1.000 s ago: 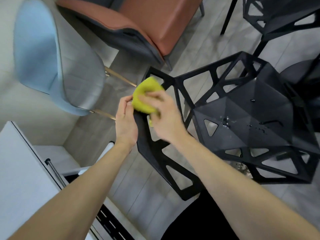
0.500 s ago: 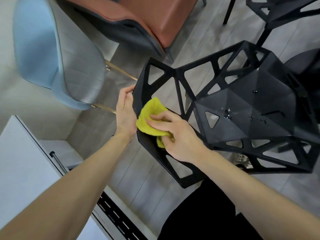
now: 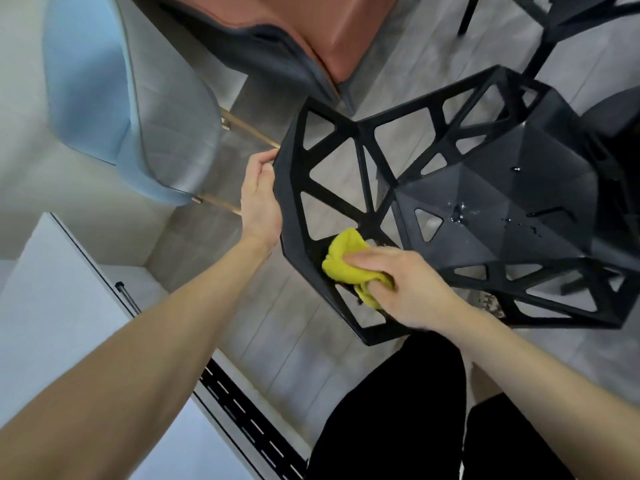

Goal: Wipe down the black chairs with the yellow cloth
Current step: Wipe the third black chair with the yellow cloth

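A black chair (image 3: pixel 491 202) with triangular cut-outs stands in front of me, water drops on its seat. My right hand (image 3: pixel 405 282) grips a bunched yellow cloth (image 3: pixel 346 261) and presses it on the lower part of the chair's backrest frame. My left hand (image 3: pixel 259 199) holds the outer edge of the backrest, its fingers curled over the rim. A second black chair (image 3: pixel 568 15) stands at the top right, partly out of frame.
A light blue chair (image 3: pixel 114 98) stands at the left and a brown upholstered chair (image 3: pixel 311 29) at the top. A white cabinet (image 3: pixel 52 306) is at the lower left. My black-trousered legs (image 3: pixel 398 410) are below, on the grey plank floor.
My right hand has slid the yellow cloth from the top of the backrest down along its frame toward me. My left hand has kept its hold on the backrest edge.
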`<state>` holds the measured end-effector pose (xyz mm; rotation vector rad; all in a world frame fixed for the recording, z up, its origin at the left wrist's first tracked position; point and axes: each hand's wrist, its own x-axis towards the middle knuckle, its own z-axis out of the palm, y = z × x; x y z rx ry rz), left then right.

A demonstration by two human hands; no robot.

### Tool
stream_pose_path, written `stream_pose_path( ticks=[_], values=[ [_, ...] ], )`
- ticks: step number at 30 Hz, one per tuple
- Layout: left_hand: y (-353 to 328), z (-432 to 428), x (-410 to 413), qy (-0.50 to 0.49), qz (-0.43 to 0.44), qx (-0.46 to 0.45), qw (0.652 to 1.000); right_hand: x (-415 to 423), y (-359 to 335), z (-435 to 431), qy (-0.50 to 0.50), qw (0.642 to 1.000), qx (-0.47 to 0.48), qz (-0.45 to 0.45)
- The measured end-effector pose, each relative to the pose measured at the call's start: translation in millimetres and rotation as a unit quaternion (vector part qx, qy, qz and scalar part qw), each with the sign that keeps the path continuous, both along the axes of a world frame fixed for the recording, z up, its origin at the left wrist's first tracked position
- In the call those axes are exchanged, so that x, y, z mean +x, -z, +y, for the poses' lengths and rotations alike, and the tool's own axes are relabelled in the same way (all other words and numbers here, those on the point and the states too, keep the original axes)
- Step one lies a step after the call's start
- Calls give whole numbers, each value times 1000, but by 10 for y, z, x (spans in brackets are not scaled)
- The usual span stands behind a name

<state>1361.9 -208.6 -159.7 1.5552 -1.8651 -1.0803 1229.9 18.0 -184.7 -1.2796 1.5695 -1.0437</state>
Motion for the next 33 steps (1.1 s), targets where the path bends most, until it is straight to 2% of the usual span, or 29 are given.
stream_pose_path(
  ticks=[2,4,7,9,12,14,16,20,22,24,26,28,30,31,33],
  values=[
    [-4,12,-17,-4,-5,6,1000,-64,17,-239,86,995,28,-45],
    [-6,23,-2,-9,6,1,1000,76,-159,-525,109,990,-13,-89],
    [-18,3,21,-3,-5,-3,1000,343,-215,-369,9,998,-54,-35],
    [-14,-1,29,-3,-18,-4,1000,243,-114,-13,-24,999,-34,-21],
    [-11,3,-7,-2,-21,0,1000,-9,-42,4,62,996,44,-48],
    [-10,-2,1,-6,-12,-3,1000,90,-156,-303,114,990,4,-86],
    [-4,-11,18,2,-3,-9,1000,310,-281,-434,59,995,-46,-66],
    [27,-32,48,8,-15,-8,1000,325,-155,211,-6,997,-35,-69],
    [40,-36,48,4,-17,-6,1000,302,-91,313,35,996,-32,-80],
    [24,-38,14,2,-10,6,1000,327,-66,15,146,984,4,-100],
    [-21,-36,4,0,0,17,1000,421,-140,-290,203,973,28,-107],
    [-88,-70,57,3,12,72,997,536,-231,-317,166,981,-11,-96],
    [-198,-156,151,20,31,189,981,585,-197,-114,140,987,-32,-74],
    [-278,-210,189,32,36,239,970,567,-177,-26,147,986,-29,-68],
    [-407,-315,220,43,27,279,959,418,-160,-128,196,977,1,-81]
  ],
)
